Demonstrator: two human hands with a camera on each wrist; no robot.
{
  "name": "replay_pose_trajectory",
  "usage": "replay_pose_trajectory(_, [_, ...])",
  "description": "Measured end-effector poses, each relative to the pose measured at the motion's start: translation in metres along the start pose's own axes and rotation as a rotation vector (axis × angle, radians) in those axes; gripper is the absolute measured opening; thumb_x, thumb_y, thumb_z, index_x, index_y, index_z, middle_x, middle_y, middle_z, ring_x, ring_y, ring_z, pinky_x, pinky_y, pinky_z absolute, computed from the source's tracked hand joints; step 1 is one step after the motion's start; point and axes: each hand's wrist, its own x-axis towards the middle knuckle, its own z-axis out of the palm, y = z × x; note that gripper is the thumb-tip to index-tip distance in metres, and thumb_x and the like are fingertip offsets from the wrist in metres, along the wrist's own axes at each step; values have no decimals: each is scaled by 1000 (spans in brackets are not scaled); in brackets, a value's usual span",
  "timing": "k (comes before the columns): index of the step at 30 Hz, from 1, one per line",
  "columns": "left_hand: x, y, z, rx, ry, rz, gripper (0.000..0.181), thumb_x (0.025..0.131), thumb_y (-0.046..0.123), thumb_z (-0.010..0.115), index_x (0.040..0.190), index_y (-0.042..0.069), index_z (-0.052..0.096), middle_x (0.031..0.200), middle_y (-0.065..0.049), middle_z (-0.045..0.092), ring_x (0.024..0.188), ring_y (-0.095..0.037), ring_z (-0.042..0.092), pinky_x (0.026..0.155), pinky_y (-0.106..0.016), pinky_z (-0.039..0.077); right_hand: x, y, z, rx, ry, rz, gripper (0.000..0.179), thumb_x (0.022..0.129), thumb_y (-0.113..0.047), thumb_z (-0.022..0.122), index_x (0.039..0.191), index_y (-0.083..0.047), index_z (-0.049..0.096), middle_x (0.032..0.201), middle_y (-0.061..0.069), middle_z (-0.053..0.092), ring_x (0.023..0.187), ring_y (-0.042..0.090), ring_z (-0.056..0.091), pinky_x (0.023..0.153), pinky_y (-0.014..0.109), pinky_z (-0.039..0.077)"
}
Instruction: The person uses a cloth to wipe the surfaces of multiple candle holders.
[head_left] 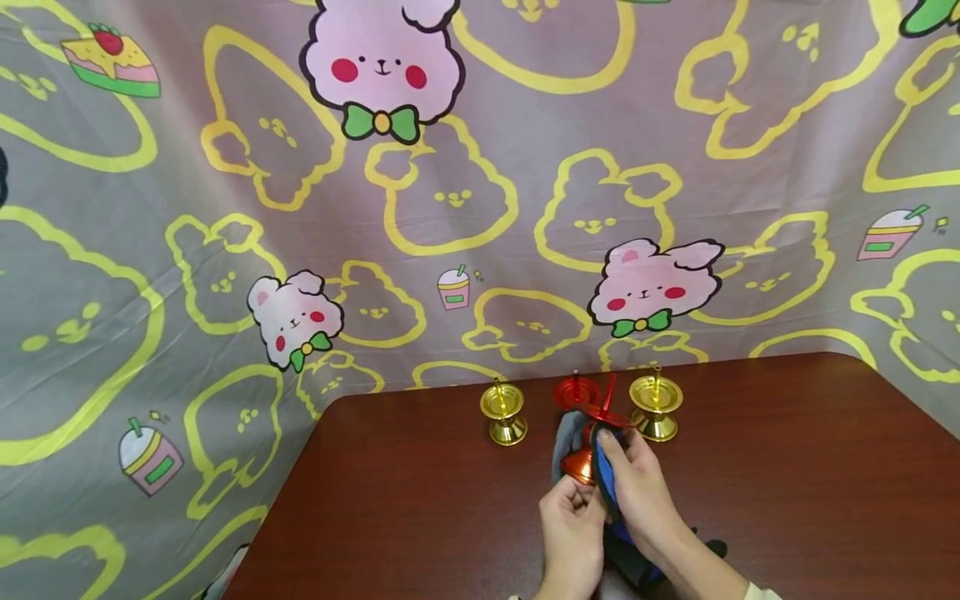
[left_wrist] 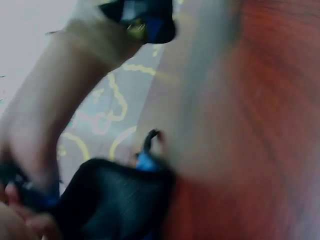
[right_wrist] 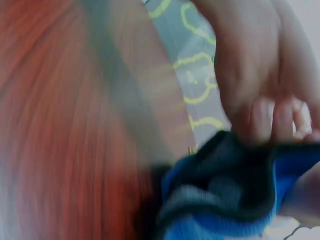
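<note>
In the head view, a shiny red metal candle holder [head_left: 579,467], with a spike on its dish, is held tilted above the table. A blue cloth [head_left: 604,468] with black edging and a grey inner side wraps partly round its stem. My right hand [head_left: 647,487] grips the cloth against the holder, thumb on the blue side. Just below the holder's base, my left hand [head_left: 573,533] has curled fingers; the right wrist view shows them pinching the edge of the cloth [right_wrist: 220,200]. Both wrist views are blurred, and the cloth hides the holder's middle.
Behind the hands, a gold candle holder [head_left: 502,410] stands to the left, another gold candle holder [head_left: 657,402] to the right, and a second red candle holder [head_left: 576,390] between them. The brown table [head_left: 405,492] meets a patterned curtain [head_left: 420,333] at the back and sides.
</note>
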Motion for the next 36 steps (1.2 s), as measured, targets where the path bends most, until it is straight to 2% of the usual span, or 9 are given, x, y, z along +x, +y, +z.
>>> replay_pose_trajectory(2, [3, 10, -8, -79, -80, -180, 19, 94, 7, 66, 80, -3, 60, 60, 5, 52, 44, -2, 40, 41, -17, 35, 1, -2, -7, 41, -77, 1, 40, 110, -26, 42, 139, 1, 37, 105, 3, 58, 83, 10, 58, 69, 26, 51])
replay_pose_trajectory(4, [6, 20, -17, -202, -145, -370, 26, 101, 20, 62, 83, 2, 60, 65, 3, 53, 44, -3, 37, 39, -16, 31, 2, -4, -16, 80, -167, -20, 38, 110, -25, 41, 138, 0, 39, 110, 0, 60, 94, 10, 59, 79, 26, 51])
replay_pose_trajectory(6, [10, 28, -25, -331, -190, -517, 32, 104, 30, 56, 82, 8, 58, 69, 3, 53, 46, -4, 34, 39, -16, 28, 3, -5, -25, 115, -275, -50, 34, 110, -24, 39, 137, -3, 40, 116, -1, 62, 105, 10, 58, 88, 26, 50])
replay_pose_trajectory(8, [12, 33, -31, -426, -227, -604, 33, 106, 36, 51, 84, 12, 57, 75, 5, 54, 50, -4, 35, 41, -16, 29, 4, -6, -35, 138, -378, -72, 31, 111, -24, 38, 137, -8, 43, 125, -4, 61, 118, 7, 53, 97, 23, 44])
replay_pose_trajectory(11, [13, 36, -37, -498, -296, -667, 29, 106, 35, 49, 86, 15, 57, 76, 9, 54, 53, -3, 36, 44, -16, 31, 7, -6, -46, 172, -523, -92, 29, 111, -20, 34, 137, -15, 45, 131, -6, 58, 124, 5, 49, 101, 21, 39])
replay_pose_trajectory(15, [12, 36, -40, -538, -362, -672, 21, 107, 29, 48, 92, 16, 56, 77, 10, 52, 53, -3, 35, 44, -15, 31, 9, -4, -51, 227, -654, -112, 30, 111, -13, 30, 138, -16, 45, 132, -3, 58, 122, 7, 51, 102, 24, 41])
replay_pose_trajectory(20, [11, 34, -40, -528, -362, -637, 20, 107, 23, 48, 90, 15, 54, 76, 8, 49, 53, -3, 34, 44, -16, 30, 7, -4, -49, 246, -671, -135, 33, 111, -11, 29, 141, -14, 43, 134, 0, 58, 122, 11, 55, 102, 26, 44])
replay_pose_trajectory(30, [4, 38, -27, -371, -168, -549, 24, 104, 13, 51, 81, 10, 50, 72, 0, 48, 50, -7, 39, 39, -19, 37, 3, -4, -37, 164, -556, -240, 35, 109, -5, 35, 144, -7, 38, 138, 1, 55, 123, 10, 54, 102, 24, 44])
replay_pose_trajectory(36, [2, 33, -15, -277, -42, -469, 29, 102, 12, 55, 74, 7, 47, 67, 0, 47, 47, -7, 36, 37, -19, 35, -1, -2, -27, 68, -381, -272, 39, 108, -7, 41, 145, 3, 32, 137, -3, 56, 124, 6, 52, 102, 19, 40])
